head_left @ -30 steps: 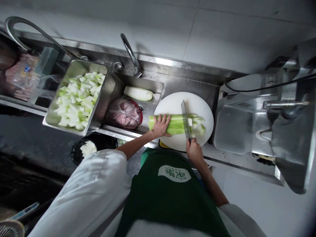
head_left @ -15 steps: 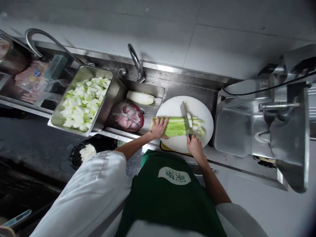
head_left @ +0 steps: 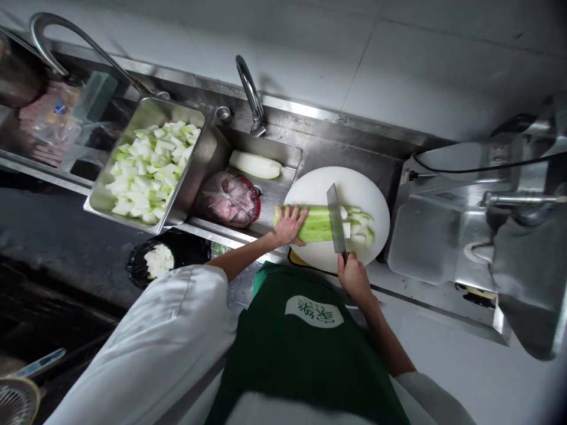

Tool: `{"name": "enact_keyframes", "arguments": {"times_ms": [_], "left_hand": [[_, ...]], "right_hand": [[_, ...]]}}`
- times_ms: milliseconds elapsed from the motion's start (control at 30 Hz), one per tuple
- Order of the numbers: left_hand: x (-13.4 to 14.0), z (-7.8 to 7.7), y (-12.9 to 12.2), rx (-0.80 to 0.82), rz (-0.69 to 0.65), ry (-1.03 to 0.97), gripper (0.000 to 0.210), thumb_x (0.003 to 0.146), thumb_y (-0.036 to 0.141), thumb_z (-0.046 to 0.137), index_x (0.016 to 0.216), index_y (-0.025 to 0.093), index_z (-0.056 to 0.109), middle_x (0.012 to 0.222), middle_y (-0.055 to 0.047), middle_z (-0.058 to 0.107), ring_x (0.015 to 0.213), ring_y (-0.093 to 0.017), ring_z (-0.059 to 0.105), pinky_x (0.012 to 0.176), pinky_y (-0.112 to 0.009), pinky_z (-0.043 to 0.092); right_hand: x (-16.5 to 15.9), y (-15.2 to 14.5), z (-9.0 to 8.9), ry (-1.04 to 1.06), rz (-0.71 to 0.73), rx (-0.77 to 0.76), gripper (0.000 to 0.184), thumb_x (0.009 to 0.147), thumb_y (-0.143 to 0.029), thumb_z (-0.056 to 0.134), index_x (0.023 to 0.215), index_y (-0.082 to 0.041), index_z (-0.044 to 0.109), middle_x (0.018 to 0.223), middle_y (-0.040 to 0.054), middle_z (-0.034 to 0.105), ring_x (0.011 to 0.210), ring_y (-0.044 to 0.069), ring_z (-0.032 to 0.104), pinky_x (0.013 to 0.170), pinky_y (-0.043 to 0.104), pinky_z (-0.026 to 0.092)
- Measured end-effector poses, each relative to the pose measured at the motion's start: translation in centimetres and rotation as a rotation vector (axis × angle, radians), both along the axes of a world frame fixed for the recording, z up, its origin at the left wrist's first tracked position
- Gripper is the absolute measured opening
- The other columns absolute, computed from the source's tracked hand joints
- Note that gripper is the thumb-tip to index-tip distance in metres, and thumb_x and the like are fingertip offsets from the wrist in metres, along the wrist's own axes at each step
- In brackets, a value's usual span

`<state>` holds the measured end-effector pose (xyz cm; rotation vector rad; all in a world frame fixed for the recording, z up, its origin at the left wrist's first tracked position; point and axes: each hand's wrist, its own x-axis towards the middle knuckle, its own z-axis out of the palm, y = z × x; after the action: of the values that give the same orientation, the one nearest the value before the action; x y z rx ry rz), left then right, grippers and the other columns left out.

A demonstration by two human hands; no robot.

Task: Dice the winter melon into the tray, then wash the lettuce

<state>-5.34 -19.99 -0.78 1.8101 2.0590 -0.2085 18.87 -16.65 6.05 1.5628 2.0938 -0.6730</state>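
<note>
My left hand (head_left: 290, 225), fingers spread, presses on the left end of a light-green peeled gourd (head_left: 318, 225) cut into lengthwise strips, holding it down. It lies on a round white cutting board (head_left: 310, 183). My right hand (head_left: 354, 275) is closed round the dark handle of a cleaver (head_left: 336, 219). The blade stands at the right end of the strips, its tip pointing away from me. Cut gourd pieces (head_left: 361, 227) lie right of the blade. A whole peeled gourd (head_left: 256, 164) rests in the sink to the left.
A steel pan (head_left: 88, 203) heaped with gourd chunks (head_left: 153, 171) sits left of the sink (head_left: 287, 156). Plastic-wrapped meat (head_left: 230, 200) lies in the sink below a faucet (head_left: 250, 88). A steel slicing machine (head_left: 425, 236) stands at right. A black-lined bin (head_left: 181, 248) is below.
The view has shifted slightly. The cleaver has moved a little at the cut end, and white pieces show more clearly right of its blade. My left hand keeps its place on the gourd.
</note>
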Motion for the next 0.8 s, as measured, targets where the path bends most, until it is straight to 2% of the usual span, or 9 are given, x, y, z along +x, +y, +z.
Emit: {"name": "enact_keyframes", "arguments": {"times_ms": [167,300,433,600,700,800], "left_hand": [[0.1,0.1,0.0,0.006,-0.002,0.007,0.139,0.064,0.071,0.085,0.17,0.018,0.012,0.166,-0.026,0.029,0.148,-0.055,0.027,0.121,-0.072,0.018],[-0.3,0.3,-0.4,-0.02,-0.016,0.024,0.142,0.064,0.073,0.084,0.17,0.019,0.005,0.169,-0.026,0.024,0.151,-0.056,0.022,0.119,-0.075,0.018],[-1.6,0.6,-1.4,-0.097,0.016,0.042,0.147,0.062,0.075,0.084,0.17,0.02,0.001,0.172,-0.025,0.018,0.152,-0.058,0.016,0.114,-0.079,0.026],[-2.4,0.8,-2.0,-0.096,0.046,0.008,0.146,0.062,0.073,0.085,0.17,0.018,0.005,0.172,-0.025,0.018,0.153,-0.056,0.018,0.11,-0.072,0.039],[-2.3,0.7,-2.0,-0.085,0.049,-0.017,0.143,0.062,0.07,0.087,0.17,0.019,0.007,0.171,-0.024,0.018,0.153,-0.054,0.019,0.111,-0.07,0.041],[-2.2,0.6,-2.0,-0.075,0.055,-0.03,0.142,0.063,0.069,0.086,0.17,0.021,0.006,0.172,-0.024,0.018,0.154,-0.055,0.016,0.112,-0.069,0.04]], "right_hand": [[-2.1,0.7,-3.0,0.023,-0.049,0.024,0.036,0.111,-0.032,0.037,0.121,-0.005,0.058,0.106,0.0206,0.072,0.102,0.026,0.07,0.086,0.031,0.046],[-2.3,0.6,-3.6,0.046,-0.049,0.032,0.035,0.111,-0.033,0.038,0.123,-0.006,0.058,0.106,0.0194,0.072,0.104,0.026,0.07,0.089,0.031,0.046],[-2.0,1.0,-2.8,0.049,-0.056,0.022,0.035,0.111,-0.034,0.039,0.124,-0.008,0.058,0.107,0.0184,0.073,0.104,0.026,0.07,0.087,0.031,0.046],[-1.5,0.9,-0.5,0.031,-0.032,0.072,0.036,0.111,-0.038,0.038,0.122,-0.01,0.059,0.103,0.0177,0.074,0.101,0.028,0.072,0.082,0.032,0.045],[-1.1,-0.1,1.0,0.018,-0.012,0.108,0.036,0.111,-0.038,0.037,0.121,-0.011,0.059,0.099,0.0173,0.074,0.097,0.028,0.072,0.08,0.031,0.044],[-0.9,-1.2,1.8,0.021,0.009,0.075,0.036,0.111,-0.038,0.036,0.119,-0.011,0.059,0.097,0.0172,0.074,0.096,0.028,0.072,0.079,0.03,0.044]]}}
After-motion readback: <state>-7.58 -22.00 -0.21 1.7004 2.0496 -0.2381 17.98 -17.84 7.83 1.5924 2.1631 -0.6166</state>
